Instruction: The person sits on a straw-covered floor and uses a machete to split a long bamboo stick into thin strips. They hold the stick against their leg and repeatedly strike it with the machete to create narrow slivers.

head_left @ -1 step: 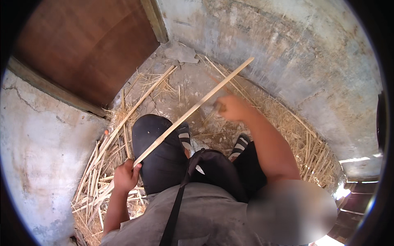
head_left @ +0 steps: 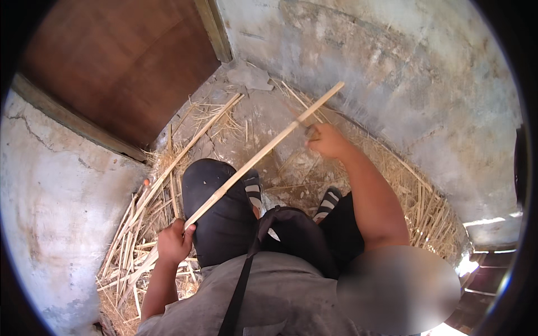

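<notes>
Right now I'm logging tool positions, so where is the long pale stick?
In the head view, the long pale stick runs diagonally across the middle, from the left hand over the dark-trousered knee to the right hand.

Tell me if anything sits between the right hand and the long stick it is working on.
Nothing visible does. The right hand sits right against the long stick, past its middle, with a small dark tool in its grip. The left hand holds the stick's near end, beside the knee.
</notes>
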Demonstrator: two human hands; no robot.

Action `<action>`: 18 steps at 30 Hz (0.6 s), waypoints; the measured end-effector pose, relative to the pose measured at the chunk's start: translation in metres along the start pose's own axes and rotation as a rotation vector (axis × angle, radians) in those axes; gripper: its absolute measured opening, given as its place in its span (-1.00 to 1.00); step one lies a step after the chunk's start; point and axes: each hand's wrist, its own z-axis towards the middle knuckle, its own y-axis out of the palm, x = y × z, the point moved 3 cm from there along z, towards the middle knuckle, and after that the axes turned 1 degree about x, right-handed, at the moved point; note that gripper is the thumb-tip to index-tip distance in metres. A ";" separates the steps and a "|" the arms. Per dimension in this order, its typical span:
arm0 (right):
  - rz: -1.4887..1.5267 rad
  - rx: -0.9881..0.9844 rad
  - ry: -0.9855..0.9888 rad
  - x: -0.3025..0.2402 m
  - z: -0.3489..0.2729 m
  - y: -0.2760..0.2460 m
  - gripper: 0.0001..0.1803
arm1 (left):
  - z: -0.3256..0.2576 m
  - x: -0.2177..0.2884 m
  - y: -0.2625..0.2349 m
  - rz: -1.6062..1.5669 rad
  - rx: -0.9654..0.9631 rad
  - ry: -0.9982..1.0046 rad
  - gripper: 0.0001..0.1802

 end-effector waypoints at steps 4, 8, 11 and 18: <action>-0.035 0.136 0.048 0.021 0.012 0.002 -0.61 | 0.000 0.005 -0.004 0.001 0.005 -0.012 -0.48; -0.227 -0.019 -0.261 -0.041 -0.010 0.023 -0.55 | -0.001 0.006 -0.008 -0.038 -0.027 -0.028 -0.49; -0.245 -0.111 -0.267 -0.061 -0.020 0.020 -0.56 | -0.001 -0.002 -0.003 -0.092 -0.010 0.036 -0.50; 0.138 0.113 0.013 -0.002 0.007 -0.010 -0.56 | 0.000 -0.003 0.019 -0.140 0.089 -0.032 -0.51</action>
